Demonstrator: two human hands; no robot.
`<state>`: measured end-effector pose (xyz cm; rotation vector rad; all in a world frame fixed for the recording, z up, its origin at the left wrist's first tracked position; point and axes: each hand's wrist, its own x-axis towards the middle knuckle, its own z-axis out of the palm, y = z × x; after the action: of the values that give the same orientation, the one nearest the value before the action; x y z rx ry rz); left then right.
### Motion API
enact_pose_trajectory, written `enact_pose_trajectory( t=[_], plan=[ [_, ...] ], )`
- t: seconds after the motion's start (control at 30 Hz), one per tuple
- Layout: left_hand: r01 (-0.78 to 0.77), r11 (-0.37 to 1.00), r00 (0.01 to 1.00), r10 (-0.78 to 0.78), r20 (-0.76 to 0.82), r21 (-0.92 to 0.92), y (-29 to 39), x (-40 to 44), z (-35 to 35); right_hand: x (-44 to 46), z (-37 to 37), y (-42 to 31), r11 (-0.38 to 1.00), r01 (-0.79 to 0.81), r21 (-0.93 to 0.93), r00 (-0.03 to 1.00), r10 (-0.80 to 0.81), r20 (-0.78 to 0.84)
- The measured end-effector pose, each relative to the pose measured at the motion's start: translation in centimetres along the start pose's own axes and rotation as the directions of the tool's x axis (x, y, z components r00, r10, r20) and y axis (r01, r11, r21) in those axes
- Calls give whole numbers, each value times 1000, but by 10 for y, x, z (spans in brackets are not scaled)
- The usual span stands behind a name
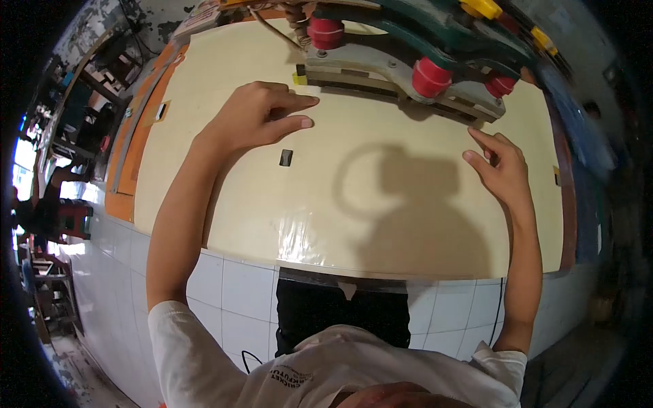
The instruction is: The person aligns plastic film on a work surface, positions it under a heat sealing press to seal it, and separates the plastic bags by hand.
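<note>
My left hand (262, 117) rests over a cream sheet (224, 183), its index finger and thumb stretched out and apart, with nothing between them. Below its fingertips lies a small dark rectangle (286, 158) on the sheet. My right hand (502, 163) is at the sheet's right side; its thumb and index finger are apart, other fingers curled, and no object shows in it. Its index fingertip is close to the right end of a metal machine head (381, 78), which has red knobs (431, 76) and a dark green frame (422, 34). Near the head's left end is a yellow piece (299, 76).
A metal strip (144, 115) runs along the wooden left edge (121, 204) of the table. Blue plastic (578, 129) hangs past the right edge. A cable (500, 313) drops to the white tiled floor (238, 285). A red stool (75, 219) stands at far left.
</note>
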<state>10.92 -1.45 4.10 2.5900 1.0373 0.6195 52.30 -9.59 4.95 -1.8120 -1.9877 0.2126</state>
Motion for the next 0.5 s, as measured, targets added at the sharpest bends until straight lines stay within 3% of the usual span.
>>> enact_pose_trajectory(
  t=[0.5],
  plan=[
    [-3,1000,1000,3,26,-5,-5,0,0,0,1,3,1000,-2,1,1000,2,-1]
  ],
)
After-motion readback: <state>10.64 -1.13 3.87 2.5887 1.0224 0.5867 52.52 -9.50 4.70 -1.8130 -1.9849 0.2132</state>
